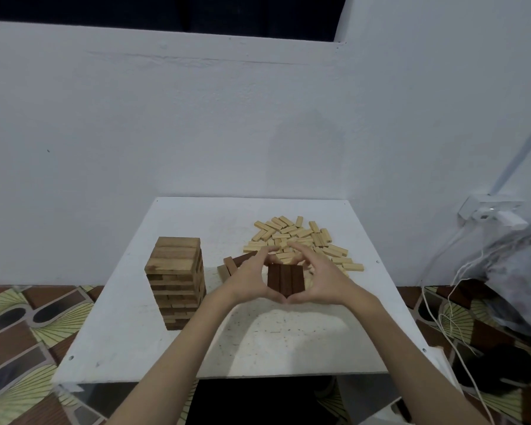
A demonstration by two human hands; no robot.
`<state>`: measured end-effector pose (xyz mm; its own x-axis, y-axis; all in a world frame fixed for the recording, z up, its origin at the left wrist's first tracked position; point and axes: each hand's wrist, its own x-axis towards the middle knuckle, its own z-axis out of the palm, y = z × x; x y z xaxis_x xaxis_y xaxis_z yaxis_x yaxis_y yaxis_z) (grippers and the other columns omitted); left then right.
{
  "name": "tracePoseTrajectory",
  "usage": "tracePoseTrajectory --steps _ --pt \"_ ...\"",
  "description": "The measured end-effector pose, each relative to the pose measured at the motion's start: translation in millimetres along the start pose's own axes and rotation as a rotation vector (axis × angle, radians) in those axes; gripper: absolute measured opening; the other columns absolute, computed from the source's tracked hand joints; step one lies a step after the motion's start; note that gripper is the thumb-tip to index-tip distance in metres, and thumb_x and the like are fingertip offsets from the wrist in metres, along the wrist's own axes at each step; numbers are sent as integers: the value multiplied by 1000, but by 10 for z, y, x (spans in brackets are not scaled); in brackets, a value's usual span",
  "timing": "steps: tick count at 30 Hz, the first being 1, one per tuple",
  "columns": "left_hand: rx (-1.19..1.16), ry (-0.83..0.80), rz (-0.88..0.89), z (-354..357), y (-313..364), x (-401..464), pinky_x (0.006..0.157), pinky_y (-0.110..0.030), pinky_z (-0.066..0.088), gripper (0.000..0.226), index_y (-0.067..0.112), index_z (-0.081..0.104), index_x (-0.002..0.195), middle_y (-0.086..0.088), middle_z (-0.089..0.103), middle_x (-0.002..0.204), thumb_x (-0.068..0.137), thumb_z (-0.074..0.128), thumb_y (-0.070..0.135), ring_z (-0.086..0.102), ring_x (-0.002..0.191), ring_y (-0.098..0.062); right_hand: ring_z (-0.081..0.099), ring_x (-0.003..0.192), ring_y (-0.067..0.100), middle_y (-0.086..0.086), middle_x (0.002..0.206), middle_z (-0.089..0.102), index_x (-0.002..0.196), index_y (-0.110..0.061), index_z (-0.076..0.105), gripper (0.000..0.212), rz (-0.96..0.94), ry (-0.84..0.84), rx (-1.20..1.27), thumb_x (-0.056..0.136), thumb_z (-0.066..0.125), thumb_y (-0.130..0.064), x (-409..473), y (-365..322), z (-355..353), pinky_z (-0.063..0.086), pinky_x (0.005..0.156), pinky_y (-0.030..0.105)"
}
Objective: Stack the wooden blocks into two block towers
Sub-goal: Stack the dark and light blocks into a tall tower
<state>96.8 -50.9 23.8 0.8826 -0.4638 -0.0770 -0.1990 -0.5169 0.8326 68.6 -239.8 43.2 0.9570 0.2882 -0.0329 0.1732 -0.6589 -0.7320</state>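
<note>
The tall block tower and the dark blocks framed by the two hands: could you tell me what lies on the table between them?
In the head view, a few loose brown blocks lie between the tall block tower and the dark blocks, partly behind the left hand.

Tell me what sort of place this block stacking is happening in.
Probably a room in a home, not a workshop. A small white table stands against a plain painted wall, on a floor with patterned covering; a wall socket with trailing cords is to the right.
</note>
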Motion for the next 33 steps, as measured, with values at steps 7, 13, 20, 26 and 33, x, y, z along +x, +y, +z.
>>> tracePoseTrajectory --steps 7,13,20,26,33 --pt "100 -11 113 -429 625 -114 99 -22 31 98 25 28 140 5 51 125 62 87 16 44 119 -10 46 110 8 -10 113 49 142 -42 25 104 -86 80 33 62 89 -23 -81 -447 -387 33 92 21" --pt "179 12 109 -957 842 -397 93 -20 26 94 31 26 139 14 49 125 66 85 20 36 109 1 49 109 7 -7 112 53 144 -40 24 103 -172 96 55 64 88 -26 15 -920 -378 33 87 10" --pt "229 35 31 -1589 563 -715 106 -24 27 106 42 29 132 22 52 121 41 83 50 38 120 6 47 113 13 -7 111 54 145 -43 22 103 -236 63 33 64 86 -34 322 -1421 43 37 103 35" --pt "215 39 -39 -1834 270 -879 106 -25 26 106 40 30 132 19 54 123 41 85 45 38 123 0 45 114 14 -5 115 52 146 -40 20 107 -210 -4 51 63 87 -34 521 -1613 365 37 98 31" --pt "184 23 -69 -1908 21 -913 105 -21 24 97 37 33 131 20 56 121 52 89 30 39 124 2 45 111 14 -2 115 52 149 -32 19 106 -175 -42 41 66 86 -29 564 -1702 545 35 91 26"
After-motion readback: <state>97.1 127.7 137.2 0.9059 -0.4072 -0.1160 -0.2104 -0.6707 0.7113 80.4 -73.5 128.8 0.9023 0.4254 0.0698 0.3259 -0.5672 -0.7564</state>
